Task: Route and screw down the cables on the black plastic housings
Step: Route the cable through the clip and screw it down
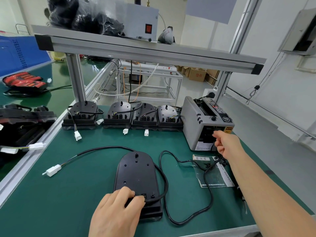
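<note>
A black plastic housing [136, 173] lies flat on the green mat in front of me. My left hand [116, 211] rests on its near end, fingers curled over the cable port. A black cable [164, 178] loops from that port round the housing's right side. Another black lead runs left to a white connector [53, 170]. My right hand [225, 142] reaches to the mouth of the grey tape dispenser [205, 124], fingertips pinched at the slot; what they hold is hidden.
Several finished black housings [118, 115] with white plugs stand in a row at the back of the mat. A plastic bag with small black parts [213, 170] lies at the right. Aluminium frame posts and a shelf stand overhead. More housings lie on the left bench.
</note>
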Available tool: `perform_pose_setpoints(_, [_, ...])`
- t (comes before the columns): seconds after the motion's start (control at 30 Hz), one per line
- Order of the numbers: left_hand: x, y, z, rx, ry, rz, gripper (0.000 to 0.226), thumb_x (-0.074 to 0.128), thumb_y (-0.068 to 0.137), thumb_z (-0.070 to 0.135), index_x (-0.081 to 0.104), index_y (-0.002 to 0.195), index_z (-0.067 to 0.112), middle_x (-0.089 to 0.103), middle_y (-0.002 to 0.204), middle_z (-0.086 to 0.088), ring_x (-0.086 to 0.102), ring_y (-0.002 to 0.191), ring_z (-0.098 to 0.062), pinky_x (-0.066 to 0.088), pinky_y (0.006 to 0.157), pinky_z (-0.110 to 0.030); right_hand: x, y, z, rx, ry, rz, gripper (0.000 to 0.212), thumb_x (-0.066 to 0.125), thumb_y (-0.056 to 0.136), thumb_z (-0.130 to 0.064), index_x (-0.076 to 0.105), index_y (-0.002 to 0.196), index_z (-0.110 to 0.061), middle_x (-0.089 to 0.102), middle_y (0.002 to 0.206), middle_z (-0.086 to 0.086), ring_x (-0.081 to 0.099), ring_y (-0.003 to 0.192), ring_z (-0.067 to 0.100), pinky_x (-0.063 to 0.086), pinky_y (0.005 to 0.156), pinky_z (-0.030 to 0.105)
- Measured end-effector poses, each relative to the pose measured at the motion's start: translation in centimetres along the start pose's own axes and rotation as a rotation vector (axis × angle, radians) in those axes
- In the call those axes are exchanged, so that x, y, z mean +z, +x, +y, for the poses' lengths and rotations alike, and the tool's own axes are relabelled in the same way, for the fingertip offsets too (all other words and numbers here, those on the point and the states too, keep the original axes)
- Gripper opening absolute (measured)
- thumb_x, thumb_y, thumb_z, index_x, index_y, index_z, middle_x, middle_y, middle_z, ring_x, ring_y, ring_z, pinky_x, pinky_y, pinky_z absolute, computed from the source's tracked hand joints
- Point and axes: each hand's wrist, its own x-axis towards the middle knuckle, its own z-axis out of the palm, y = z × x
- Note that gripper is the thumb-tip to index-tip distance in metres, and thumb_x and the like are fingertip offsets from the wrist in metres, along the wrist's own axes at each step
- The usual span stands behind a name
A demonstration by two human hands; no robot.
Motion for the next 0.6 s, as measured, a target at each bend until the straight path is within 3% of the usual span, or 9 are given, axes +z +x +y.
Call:
perform_pose_setpoints(0.17, [0.0, 0.0, 0.0, -0.001, 0.0, 0.003, 0.026, 0.049, 0.075, 0.024, 0.071, 0.062, 0.022, 0.06, 0.064, 0.001, 0.06, 0.055, -0.018, 0.045, 0.052, -0.024, 0.1, 0.7, 0.1, -0.001, -0.044, 0.022, 0.009, 0.063, 0.085, -0.014, 0.06, 0.089, -0.006, 0.046, 0.059, 0.004, 0.032, 0.048, 0.011, 0.021, 0.029, 0.014])
perform_pose_setpoints(0.3, [0.1, -0.2, -0.1, -0.005, -0.004, -0.007, 0.025, 0.049, 0.074, 0.023, 0.071, 0.063, 0.022, 0.06, 0.065, 0.001, 0.06, 0.056, -0.018, 0.043, 0.057, -0.024, 0.4, 1.1, 0.1, 0.002, -0.03, 0.061, 0.015, 0.063, 0.084, -0.01, 0.053, 0.073, -0.012, 0.045, 0.055, 0.003, 0.032, 0.046, 0.011, 0.02, 0.029, 0.014])
perform_pose_setpoints(0.6, [0.0, -0.3, -0.1, -0.013, -0.034, -0.04, 0.025, 0.049, 0.075, 0.024, 0.07, 0.063, 0.023, 0.059, 0.065, 0.002, 0.059, 0.056, -0.017, 0.046, 0.053, -0.022, 0.3, -0.4, 0.4, -0.049, -0.014, 0.042, 0.014, 0.064, 0.084, -0.011, 0.054, 0.075, -0.011, 0.044, 0.054, 0.002, 0.029, 0.045, 0.011, 0.02, 0.03, 0.016])
